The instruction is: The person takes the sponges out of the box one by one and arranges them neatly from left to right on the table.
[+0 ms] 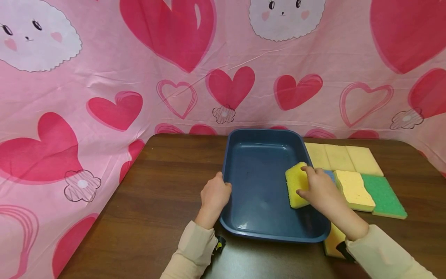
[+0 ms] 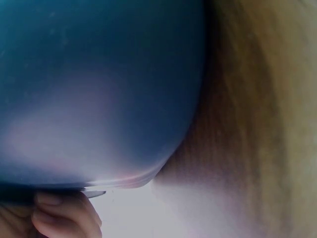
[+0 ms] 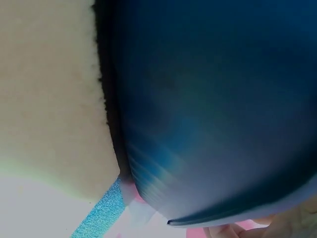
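Observation:
A dark blue rectangular tray lies on the table. My left hand grips its left rim, and in the left wrist view the fingers curl at the tray's edge. Inside the tray, at the right side, a yellow sponge stands tilted. My right hand reaches over the right rim and holds this sponge between thumb and fingers. Only part of the right hand shows beyond the tray wall in the right wrist view, where the held sponge is hidden.
Right of the tray lie several pale yellow sponges, a wavy yellow sponge, a green-topped sponge and a partly covered blue one. Another sponge lies under the right forearm. A pink heart-print cloth hangs behind the wooden table.

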`<action>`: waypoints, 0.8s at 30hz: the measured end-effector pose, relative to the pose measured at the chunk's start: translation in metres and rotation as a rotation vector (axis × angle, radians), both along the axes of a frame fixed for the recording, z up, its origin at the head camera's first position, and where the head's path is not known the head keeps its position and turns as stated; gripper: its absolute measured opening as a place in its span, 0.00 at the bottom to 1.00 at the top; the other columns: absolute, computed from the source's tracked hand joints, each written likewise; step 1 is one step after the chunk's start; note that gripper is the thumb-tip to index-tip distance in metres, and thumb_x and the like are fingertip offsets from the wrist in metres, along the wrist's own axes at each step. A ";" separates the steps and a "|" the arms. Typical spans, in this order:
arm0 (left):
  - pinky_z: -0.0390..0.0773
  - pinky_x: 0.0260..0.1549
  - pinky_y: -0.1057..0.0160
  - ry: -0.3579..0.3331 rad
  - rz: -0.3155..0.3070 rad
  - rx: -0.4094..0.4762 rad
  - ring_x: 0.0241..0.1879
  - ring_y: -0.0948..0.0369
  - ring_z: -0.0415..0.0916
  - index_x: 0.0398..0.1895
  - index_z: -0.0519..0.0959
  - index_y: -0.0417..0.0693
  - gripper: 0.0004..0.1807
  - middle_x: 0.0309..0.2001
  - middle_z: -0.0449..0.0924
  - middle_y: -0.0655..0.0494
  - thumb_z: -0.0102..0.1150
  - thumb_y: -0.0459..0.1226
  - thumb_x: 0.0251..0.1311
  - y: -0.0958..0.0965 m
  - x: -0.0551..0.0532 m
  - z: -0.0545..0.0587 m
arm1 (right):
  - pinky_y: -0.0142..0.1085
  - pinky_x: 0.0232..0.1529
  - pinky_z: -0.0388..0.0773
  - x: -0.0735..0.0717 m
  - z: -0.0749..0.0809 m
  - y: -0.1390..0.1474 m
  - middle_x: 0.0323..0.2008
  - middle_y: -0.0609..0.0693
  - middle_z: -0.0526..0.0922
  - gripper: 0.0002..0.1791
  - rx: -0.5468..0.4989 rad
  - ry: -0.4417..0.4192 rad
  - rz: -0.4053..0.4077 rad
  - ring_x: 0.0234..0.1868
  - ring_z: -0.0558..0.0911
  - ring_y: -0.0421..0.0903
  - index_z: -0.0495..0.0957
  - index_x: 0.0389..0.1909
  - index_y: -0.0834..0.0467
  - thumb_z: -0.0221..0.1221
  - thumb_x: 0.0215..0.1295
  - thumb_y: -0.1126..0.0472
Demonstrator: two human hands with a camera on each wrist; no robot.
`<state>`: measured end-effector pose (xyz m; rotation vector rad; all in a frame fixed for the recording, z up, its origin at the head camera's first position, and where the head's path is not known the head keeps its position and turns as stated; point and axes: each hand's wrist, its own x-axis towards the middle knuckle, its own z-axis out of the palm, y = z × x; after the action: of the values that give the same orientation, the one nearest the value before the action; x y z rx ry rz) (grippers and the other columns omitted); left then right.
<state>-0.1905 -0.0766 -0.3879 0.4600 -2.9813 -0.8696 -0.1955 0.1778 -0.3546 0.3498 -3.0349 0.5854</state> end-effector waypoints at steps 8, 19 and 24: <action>0.75 0.32 0.49 -0.004 -0.004 0.007 0.34 0.48 0.80 0.60 0.73 0.45 0.23 0.41 0.83 0.41 0.51 0.38 0.60 0.000 0.000 0.000 | 0.53 0.37 0.77 0.004 -0.003 -0.006 0.42 0.75 0.73 0.39 0.072 0.040 -0.021 0.38 0.75 0.66 0.64 0.59 0.76 0.70 0.49 0.62; 0.76 0.33 0.49 -0.005 -0.006 0.014 0.34 0.48 0.80 0.62 0.72 0.45 0.25 0.44 0.83 0.41 0.51 0.39 0.60 0.000 0.000 0.000 | 0.50 0.26 0.75 0.008 -0.009 -0.014 0.38 0.72 0.72 0.36 0.128 0.087 -0.042 0.38 0.72 0.65 0.64 0.54 0.74 0.70 0.49 0.61; 0.75 0.32 0.50 -0.009 -0.009 0.016 0.34 0.49 0.80 0.63 0.71 0.45 0.25 0.44 0.83 0.41 0.51 0.39 0.61 0.000 0.000 0.000 | 0.49 0.25 0.74 0.009 -0.010 -0.015 0.36 0.71 0.71 0.35 0.149 0.121 -0.040 0.37 0.71 0.65 0.66 0.52 0.75 0.71 0.48 0.61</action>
<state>-0.1902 -0.0770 -0.3877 0.4525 -2.9890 -0.8958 -0.1865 0.1630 -0.3646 0.3162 -2.9673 0.3238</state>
